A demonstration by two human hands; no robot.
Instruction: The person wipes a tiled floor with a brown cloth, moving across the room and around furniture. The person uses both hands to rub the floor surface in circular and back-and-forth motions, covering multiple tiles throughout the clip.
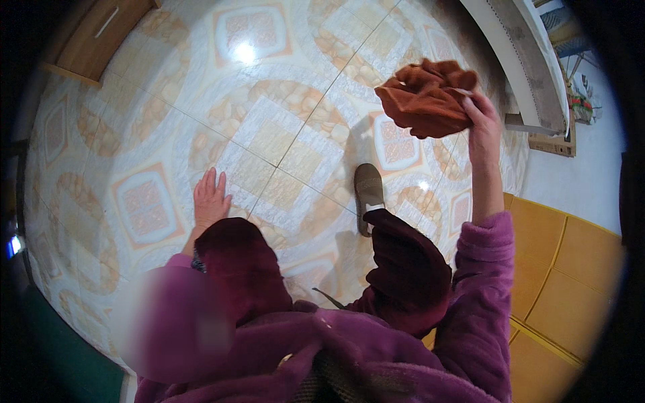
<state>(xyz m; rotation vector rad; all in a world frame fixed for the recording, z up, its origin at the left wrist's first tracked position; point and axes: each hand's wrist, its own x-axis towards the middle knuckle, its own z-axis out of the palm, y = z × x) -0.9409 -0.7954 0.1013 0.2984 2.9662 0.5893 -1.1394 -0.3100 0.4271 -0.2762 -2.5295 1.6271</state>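
A crumpled rust-brown cloth (428, 101) is pinched at its right edge between the thumb and fingers of my right hand (484, 113), raised over the floor at the upper right. My left hand (211, 196) holds nothing; its fingers are spread slightly, beside my left knee and over the patterned tile floor. Both forearms come out of purple fleece sleeves. Below the cloth, a brown slipper (369, 189) on my right foot rests on the tiles. Dark red trousers (242, 267) cover my bent knees.
A wooden cabinet or drawer (95, 38) with a light handle stands at the upper left. At the upper right is the edge of a bed or similar furniture (536, 75), with a cardboard box (554, 145) near it. Yellow-brown panels (536, 252) lie at the right. Something dark green (65, 342) is at the lower left.
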